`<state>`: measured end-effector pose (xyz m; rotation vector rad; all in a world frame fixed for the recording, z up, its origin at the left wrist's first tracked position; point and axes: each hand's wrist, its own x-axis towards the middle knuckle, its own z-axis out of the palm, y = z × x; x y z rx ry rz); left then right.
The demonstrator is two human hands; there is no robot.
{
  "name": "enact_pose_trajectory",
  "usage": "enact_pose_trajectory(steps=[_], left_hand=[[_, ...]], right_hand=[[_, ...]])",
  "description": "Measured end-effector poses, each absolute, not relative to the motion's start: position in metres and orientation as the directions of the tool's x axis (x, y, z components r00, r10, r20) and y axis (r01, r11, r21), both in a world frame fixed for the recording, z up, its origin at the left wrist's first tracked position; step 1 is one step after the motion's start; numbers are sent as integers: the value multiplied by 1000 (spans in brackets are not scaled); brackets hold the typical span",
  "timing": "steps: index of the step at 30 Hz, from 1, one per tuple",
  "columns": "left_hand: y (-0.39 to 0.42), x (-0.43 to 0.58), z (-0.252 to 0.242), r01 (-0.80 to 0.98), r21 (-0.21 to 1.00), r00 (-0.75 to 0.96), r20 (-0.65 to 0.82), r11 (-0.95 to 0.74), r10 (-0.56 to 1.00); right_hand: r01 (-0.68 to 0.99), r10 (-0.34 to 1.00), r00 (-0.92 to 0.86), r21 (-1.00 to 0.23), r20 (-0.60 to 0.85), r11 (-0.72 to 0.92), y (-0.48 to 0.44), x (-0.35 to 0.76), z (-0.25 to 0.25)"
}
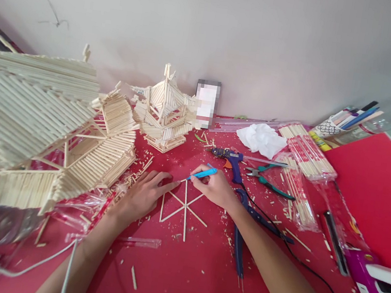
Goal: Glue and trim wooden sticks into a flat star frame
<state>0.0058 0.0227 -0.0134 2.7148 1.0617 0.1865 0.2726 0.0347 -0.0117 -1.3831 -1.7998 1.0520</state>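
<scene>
The right hand [215, 188] grips a blue pen [203, 173] above the star-shaped wooden stick frame [184, 207]; the left hand [144, 193] lies open, pressing its edge, with a blue glue gun [232, 159] behind on the red worktop [375, 193].

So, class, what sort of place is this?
Probably a home craft table: stick-built model houses, a glue gun, and the right hand marking a stick frame with a blue pen.

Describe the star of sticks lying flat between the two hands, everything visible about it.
The stick star is made of thin, pale, wood-like sticks crossing at one centre, spokes fanning out, with another stick along its left edge. It lies flat on the red table among scattered chips. The left hand rests by its upper left, a finger reaching its top. The right hand holds a blue pen, tip near the top spoke; whether it touches is unclear.
</scene>
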Motion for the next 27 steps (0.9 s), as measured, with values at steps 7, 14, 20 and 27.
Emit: enact_pose_trajectory(steps=[7, 14, 20, 27], left_hand=[[23, 6, -14, 655, 265, 724, 49, -707, 689], [23, 6, -15, 652, 272, 724, 54, -708, 687], [27, 4, -15, 625, 410, 697, 92, -665, 712], [31, 1, -15, 593, 516, 659, 131, -618, 741]], right_hand=[[472, 968, -252, -871, 19, 140, 35, 273, -12], [474, 967, -253, -869, 21, 143, 34, 273, -13], [467, 949, -274, -840, 159, 276, 33, 275, -9], [606, 856, -478, -630, 199, 485, 37, 279, -17]])
